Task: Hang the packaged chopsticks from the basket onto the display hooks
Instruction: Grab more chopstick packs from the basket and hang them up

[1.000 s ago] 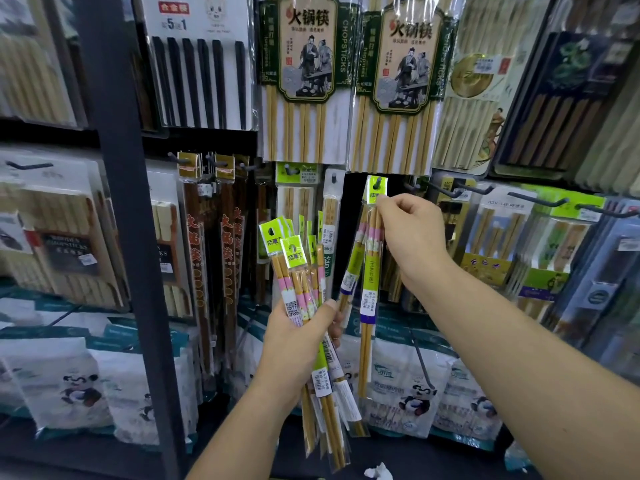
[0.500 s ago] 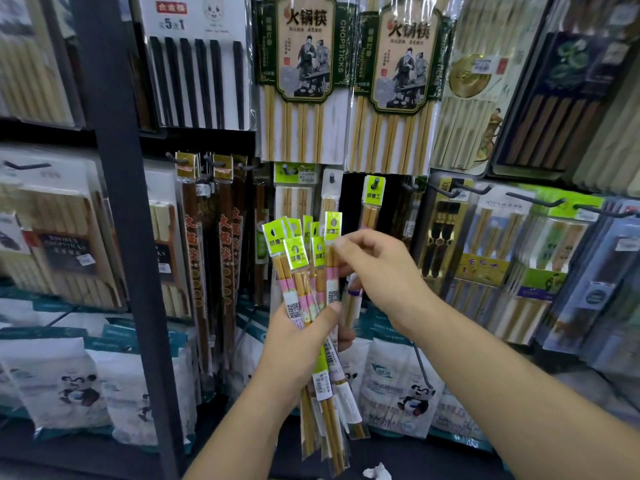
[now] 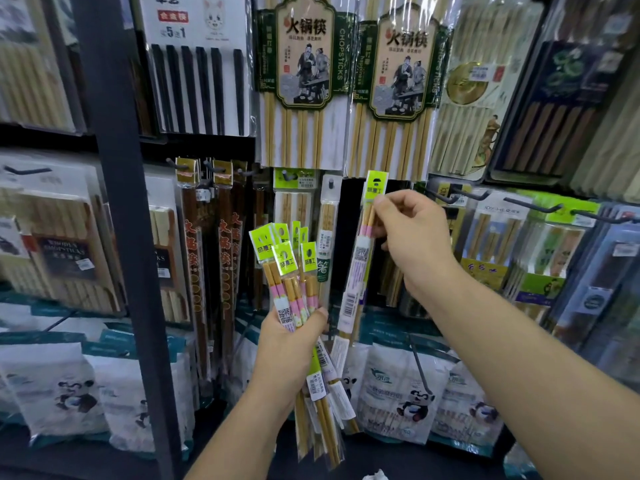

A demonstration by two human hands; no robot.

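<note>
1. At the peg wall, low centre: left hand point(image 3: 291, 337) is clenched round a bundle of chopstick packs point(image 3: 294, 289), gripping it at mid-length.
2. Bundle stands roughly upright. Green header cards fan out above the fist, stick ends poke out below it.
3. Right hand point(image 3: 412, 237) pinches a single pack point(image 3: 360, 258) near its top, thumb and fingertips on the sticks just under the green header.
4. Single pack is tilted: header up and to the right, against the dark gap in the display; lower end swings left and ends just beside the bundle, below the left fist.
5. Can't tell whether the header's hole is on a peg; no peg is visible at that spot.
6. Neighbours of that header: narrow white pack on a peg point(image 3: 330, 188) just left, bare black hooks point(image 3: 446, 195) just right.
7. Row above: two big hot-pot chopstick packs point(image 3: 304, 71) with green-framed labels, and a pack of black chopsticks point(image 3: 197, 84) further left.
8. Dark upright post point(image 3: 117, 202) runs top to bottom on the left side.
9. Bottom shelf: white bags with panda print point(image 3: 405, 393), behind and below both forearms.
</note>
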